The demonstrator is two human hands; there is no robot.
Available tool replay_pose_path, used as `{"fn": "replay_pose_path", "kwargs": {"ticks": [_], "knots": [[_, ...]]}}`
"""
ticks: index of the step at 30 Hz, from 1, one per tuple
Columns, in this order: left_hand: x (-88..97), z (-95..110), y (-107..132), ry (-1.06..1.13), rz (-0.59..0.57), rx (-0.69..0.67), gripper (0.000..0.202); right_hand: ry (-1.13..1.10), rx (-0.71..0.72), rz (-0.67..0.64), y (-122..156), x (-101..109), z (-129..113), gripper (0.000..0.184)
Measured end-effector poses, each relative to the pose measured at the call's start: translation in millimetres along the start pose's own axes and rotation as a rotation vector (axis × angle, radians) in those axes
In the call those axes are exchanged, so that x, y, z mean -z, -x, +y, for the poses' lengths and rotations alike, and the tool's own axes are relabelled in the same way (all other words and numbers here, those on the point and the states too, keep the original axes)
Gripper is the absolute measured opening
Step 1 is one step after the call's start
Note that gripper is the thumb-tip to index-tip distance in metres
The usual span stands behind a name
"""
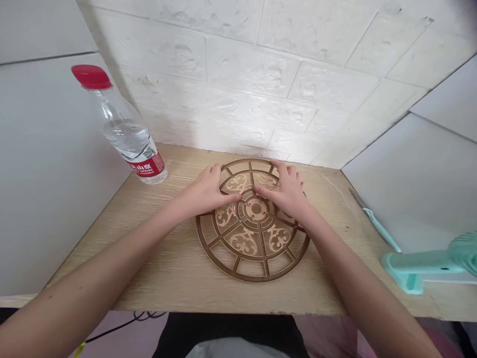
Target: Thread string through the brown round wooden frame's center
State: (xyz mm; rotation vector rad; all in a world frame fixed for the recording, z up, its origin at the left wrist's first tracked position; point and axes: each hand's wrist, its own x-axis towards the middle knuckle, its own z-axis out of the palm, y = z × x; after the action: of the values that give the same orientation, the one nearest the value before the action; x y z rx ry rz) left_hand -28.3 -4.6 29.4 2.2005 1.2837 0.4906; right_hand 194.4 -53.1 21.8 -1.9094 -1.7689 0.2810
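Home desk corner: wood-grain desktop (324, 293), white faux-brick wall (231, 84), grey side panels (52, 174), mint handheld fan (421, 263).

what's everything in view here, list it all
water bottle: 1, clear, red cap and label, back left of tabletop
round openwork disc: 1, brown and gold, tabletop centre, under both hands
knife: 1, mint-green handle, right of tabletop
small fan: 1, mint green, right edge of tabletop
tabletop: 1, pale wood, centre of view
brick-textured wall: 1, white, behind tabletop
side panels: 2, pale grey, either side of tabletop
cables: some, dark, below tabletop
left hand: 1, on disc's left side
right hand: 1, on disc's right side
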Motion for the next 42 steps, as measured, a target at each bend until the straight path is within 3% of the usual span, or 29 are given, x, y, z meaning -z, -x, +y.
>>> {"fn": "replay_pose_path", "kwargs": {"ticks": [17, 24, 28, 37, 42], "knots": [[-1.5, -3.0, 4.0, -0.054, -0.012, 0.014, 0.098, -0.005, 0.01, -0.008, 1.1, -0.3, -1.1, 0.086], [0.3, 1.6, 1.6, 0.051, -0.09, 0.124, 0.102, 0.001, 0.01, -0.018, 0.3, -1.9, -0.3, 0.086], [4.2, 6.3, 1.9, 0.151, -0.087, 0.181, 0.093, -0.005, 0.009, -0.028, 0.7, -1.3, -0.9, 0.085], [2.2, 9.9, 3.4, 0.003, 0.034, 0.088, 0.095, 0.0, 0.069, -0.049, 5.6, -3.2, -8.0, 0.081], [0.0, 10.0, 5.3, -0.045, 0.024, 0.054, 0.09, -0.015, 0.141, -0.094, 10.3, -4.1, -13.8, 0.078]]}}
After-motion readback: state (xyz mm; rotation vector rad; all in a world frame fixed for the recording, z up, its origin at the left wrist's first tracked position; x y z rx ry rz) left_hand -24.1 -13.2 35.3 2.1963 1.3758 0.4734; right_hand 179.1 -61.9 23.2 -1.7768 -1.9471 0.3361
